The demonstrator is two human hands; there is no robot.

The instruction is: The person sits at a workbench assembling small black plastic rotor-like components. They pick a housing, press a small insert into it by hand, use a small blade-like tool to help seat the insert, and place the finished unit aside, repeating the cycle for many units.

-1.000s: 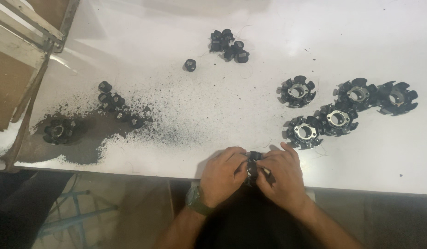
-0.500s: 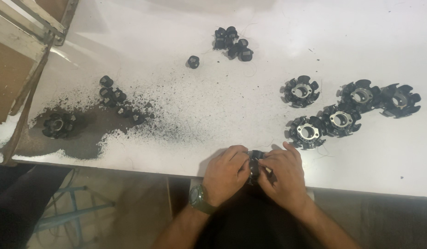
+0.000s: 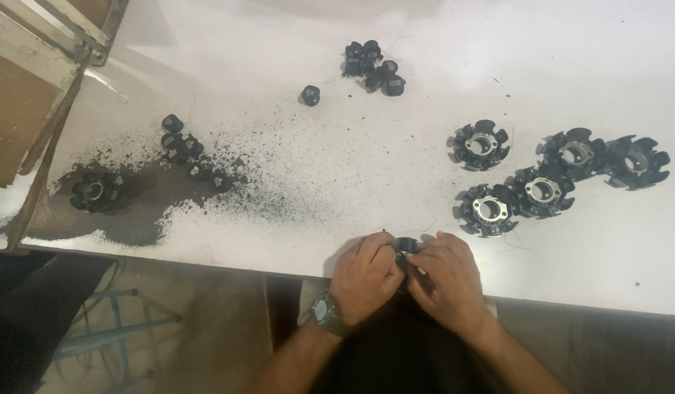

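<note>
At the worktop's (image 3: 294, 58) left edge a wooden frame (image 3: 38, 80) leans over the corner. Just inside it, near the front edge, a lone black toothed ring (image 3: 95, 192) sits in a wide patch of black grit (image 3: 177, 197) that thins out toward the middle. A short row of small black caps (image 3: 188, 155) lies along the grit's far side. Further in, a single cap (image 3: 310, 95) rests alone, and beyond it a tight cluster of caps (image 3: 372, 68) sits near the back edge.

At the front edge, roughly mid-worktop, your left hand (image 3: 363, 277), with a dark watch (image 3: 324, 310) on its wrist, curls its fingers around a small black part (image 3: 405, 246). Your right hand (image 3: 448, 281) meets it from the other side, fingers bent in and pinching the same part. Both hands are closed on it, touching each other, and the part peeks out between the fingertips right at the worktop's front edge; most of it is hidden.

Toward the right edge, five more toothed rings lie close together: one (image 3: 481, 144) apart at the back, one (image 3: 489, 209) nearest your right hand, one (image 3: 542, 191) touching it, and two (image 3: 575, 152) (image 3: 635, 162) side by side farthest right.
</note>
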